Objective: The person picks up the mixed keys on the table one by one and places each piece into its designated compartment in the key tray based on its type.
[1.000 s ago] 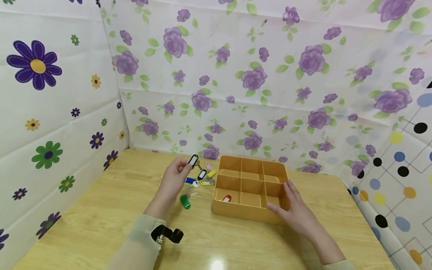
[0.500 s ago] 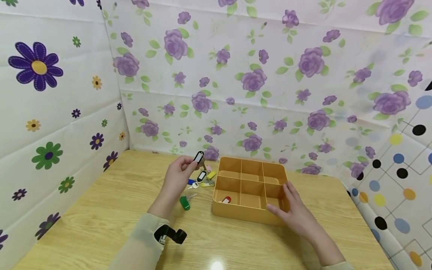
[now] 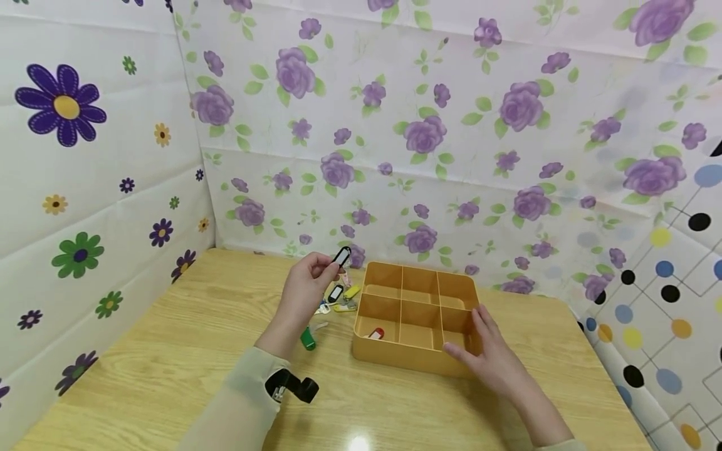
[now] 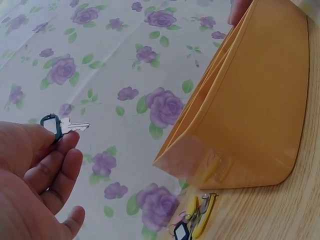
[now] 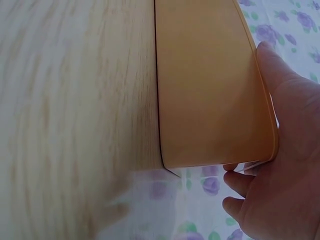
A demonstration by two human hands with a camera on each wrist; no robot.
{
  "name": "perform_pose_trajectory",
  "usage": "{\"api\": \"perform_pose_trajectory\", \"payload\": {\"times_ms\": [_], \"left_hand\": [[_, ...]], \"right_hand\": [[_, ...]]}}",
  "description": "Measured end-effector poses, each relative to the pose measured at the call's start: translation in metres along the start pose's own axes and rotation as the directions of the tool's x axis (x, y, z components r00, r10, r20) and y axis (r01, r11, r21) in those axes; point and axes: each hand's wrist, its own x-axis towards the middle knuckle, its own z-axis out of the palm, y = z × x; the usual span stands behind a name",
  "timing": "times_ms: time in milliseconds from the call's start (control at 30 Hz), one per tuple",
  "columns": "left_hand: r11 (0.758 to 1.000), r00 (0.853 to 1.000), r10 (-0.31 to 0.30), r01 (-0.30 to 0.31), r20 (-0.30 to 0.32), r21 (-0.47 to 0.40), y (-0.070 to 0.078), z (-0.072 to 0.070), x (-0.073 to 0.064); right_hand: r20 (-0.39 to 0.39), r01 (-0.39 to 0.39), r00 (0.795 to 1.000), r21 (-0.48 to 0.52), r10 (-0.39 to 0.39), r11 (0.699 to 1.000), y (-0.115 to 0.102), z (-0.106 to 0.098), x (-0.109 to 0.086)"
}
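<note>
My left hand (image 3: 307, 285) pinches a key with a black-framed key tag (image 3: 341, 257) between thumb and fingers, above the pile of tagged keys. In the left wrist view the silver key blade (image 4: 77, 126) points away from the fingertips. My right hand (image 3: 496, 357) holds the near right corner of an orange divided box (image 3: 400, 355), thumb on the front rim and fingers along the right side. A red-tagged key (image 3: 376, 334) lies in the box's near left compartment; its key is mostly hidden by the front wall.
Left of the box lie several tagged keys: a black tag (image 3: 335, 294), yellow tags (image 3: 352, 292) and a pink tag (image 3: 346, 280). Nearer, a green tag (image 3: 308, 339) lies apart, partly behind the left wrist. A flowered cloth (image 3: 372, 156) hangs behind the wooden table (image 3: 169, 351).
My left hand has moved right and slightly up with the black-tagged key, toward the box. The right hand stays at the box corner.
</note>
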Motion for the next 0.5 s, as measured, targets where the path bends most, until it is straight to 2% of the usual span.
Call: {"api": "perform_pose_trajectory", "payload": {"times_ms": [333, 500], "left_hand": [[0.999, 1.0, -0.003, 0.004, -0.025, 0.042, 0.002, 0.019, 0.005], [0.999, 0.999, 0.035, -0.034, -0.029, 0.036, 0.002, 0.031, 0.007]], "right_hand": [[0.01, -0.021, 1.0, -0.011, 0.021, 1.0, -0.001, 0.001, 0.0], [0.019, -0.031, 0.999, -0.008, 0.032, 0.999, 0.001, 0.002, 0.0]]}}
